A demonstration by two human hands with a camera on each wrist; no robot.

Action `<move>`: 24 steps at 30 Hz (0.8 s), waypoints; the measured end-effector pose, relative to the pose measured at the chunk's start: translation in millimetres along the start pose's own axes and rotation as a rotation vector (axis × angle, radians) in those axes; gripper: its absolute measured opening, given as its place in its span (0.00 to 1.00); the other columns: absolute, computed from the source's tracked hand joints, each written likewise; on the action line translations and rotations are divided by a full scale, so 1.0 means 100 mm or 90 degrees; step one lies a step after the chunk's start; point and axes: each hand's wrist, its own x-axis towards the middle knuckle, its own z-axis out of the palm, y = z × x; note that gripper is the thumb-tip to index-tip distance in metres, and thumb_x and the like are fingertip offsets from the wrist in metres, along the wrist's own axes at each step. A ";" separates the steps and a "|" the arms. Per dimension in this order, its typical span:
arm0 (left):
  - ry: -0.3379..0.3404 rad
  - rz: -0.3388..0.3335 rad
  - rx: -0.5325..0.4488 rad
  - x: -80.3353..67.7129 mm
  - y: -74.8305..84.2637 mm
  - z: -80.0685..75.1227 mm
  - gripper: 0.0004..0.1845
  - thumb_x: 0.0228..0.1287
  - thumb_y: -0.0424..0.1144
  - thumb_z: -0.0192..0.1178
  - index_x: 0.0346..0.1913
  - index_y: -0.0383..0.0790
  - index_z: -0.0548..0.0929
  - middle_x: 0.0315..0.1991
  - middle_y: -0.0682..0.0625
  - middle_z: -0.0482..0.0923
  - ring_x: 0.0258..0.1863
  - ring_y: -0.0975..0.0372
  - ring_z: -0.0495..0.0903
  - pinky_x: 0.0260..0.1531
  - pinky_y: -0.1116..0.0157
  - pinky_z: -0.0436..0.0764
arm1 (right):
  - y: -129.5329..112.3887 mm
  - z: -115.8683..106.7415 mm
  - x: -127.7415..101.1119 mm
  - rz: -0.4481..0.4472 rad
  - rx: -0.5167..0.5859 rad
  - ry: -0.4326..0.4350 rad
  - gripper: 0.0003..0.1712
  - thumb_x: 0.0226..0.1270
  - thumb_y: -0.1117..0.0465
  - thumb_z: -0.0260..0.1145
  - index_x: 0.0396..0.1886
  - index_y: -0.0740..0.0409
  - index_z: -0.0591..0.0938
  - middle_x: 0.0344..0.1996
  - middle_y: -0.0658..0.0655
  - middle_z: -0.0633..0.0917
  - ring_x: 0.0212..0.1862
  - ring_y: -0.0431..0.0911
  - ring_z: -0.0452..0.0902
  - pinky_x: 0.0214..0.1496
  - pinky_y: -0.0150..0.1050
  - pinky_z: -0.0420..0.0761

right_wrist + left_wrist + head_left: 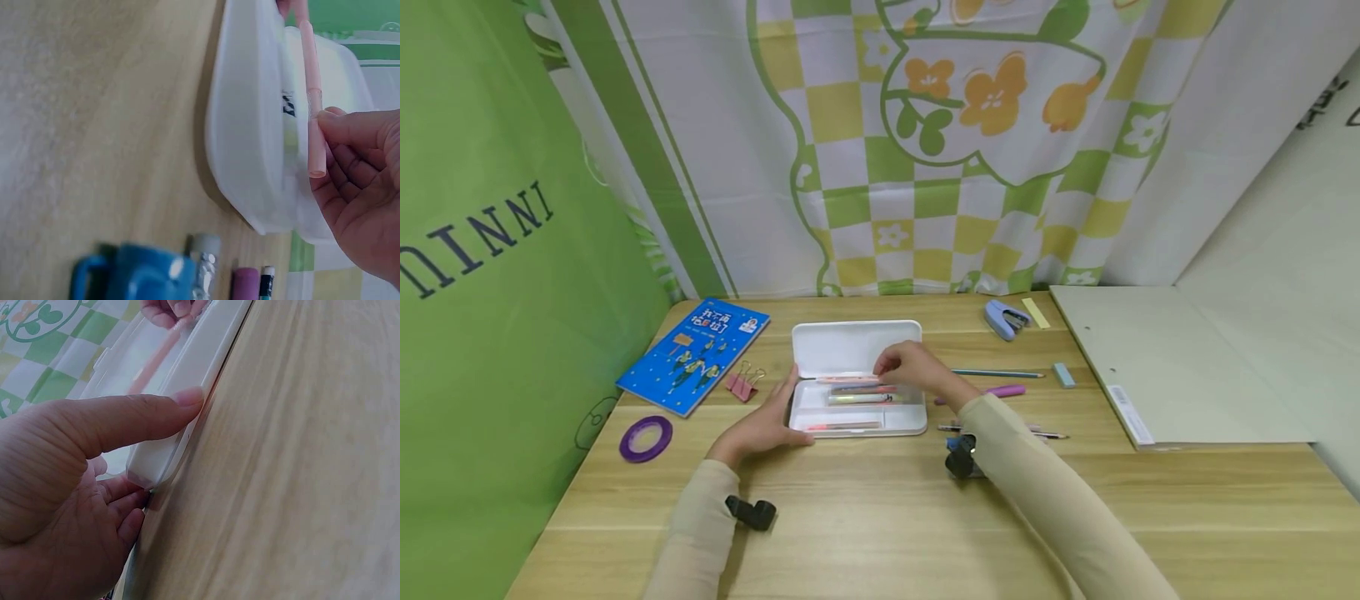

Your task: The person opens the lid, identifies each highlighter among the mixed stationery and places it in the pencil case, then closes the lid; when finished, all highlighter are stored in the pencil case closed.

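A white pencil case (859,348) lies on the table with its lid folded back. Several pens and markers, including a clear-bodied marker (857,399), lie in its tray. My left hand (763,427) grips the case's left end, with the thumb (156,415) on the front edge and the other fingers around the corner. Over the back of the tray, my right hand (916,367) pinches a pink pen (314,75) near one end, between thumb and fingers. The pen lies lengthwise along the hinge side; whether it touches the tray is unclear.
Left of the case are a blue book (700,354), pink binder clips (742,387) and a purple tape roll (667,437). To its right lie a blue pencil (1000,373), purple pen (1007,390), blue eraser (1063,375), stapler (1003,319) and large folder (1187,367).
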 end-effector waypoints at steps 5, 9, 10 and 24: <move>0.000 -0.002 -0.002 -0.01 0.01 0.00 0.65 0.50 0.45 0.72 0.74 0.41 0.28 0.74 0.36 0.32 0.72 0.43 0.38 0.68 0.45 0.47 | 0.03 0.07 0.05 -0.001 -0.016 0.021 0.03 0.56 0.71 0.68 0.31 0.62 0.85 0.27 0.51 0.85 0.30 0.38 0.75 0.36 0.31 0.76; -0.001 -0.007 0.000 -0.01 0.01 0.00 0.65 0.50 0.45 0.72 0.74 0.42 0.28 0.74 0.36 0.32 0.72 0.43 0.38 0.68 0.45 0.47 | 0.06 0.10 0.05 -0.006 -0.010 0.031 0.05 0.56 0.73 0.66 0.32 0.63 0.85 0.27 0.54 0.85 0.30 0.38 0.76 0.36 0.31 0.77; -0.001 -0.008 -0.001 -0.01 0.01 0.00 0.65 0.50 0.45 0.72 0.74 0.42 0.28 0.74 0.36 0.32 0.72 0.43 0.38 0.68 0.45 0.47 | 0.06 0.11 0.05 -0.007 -0.009 0.033 0.06 0.56 0.74 0.66 0.32 0.63 0.85 0.28 0.54 0.85 0.31 0.39 0.76 0.36 0.31 0.77; -0.001 -0.002 -0.012 0.00 0.00 0.00 0.66 0.49 0.44 0.73 0.74 0.42 0.28 0.74 0.36 0.33 0.72 0.44 0.38 0.68 0.44 0.47 | 0.03 -0.17 -0.25 -0.038 0.019 0.033 0.08 0.63 0.67 0.63 0.40 0.64 0.84 0.37 0.56 0.85 0.42 0.46 0.79 0.50 0.42 0.78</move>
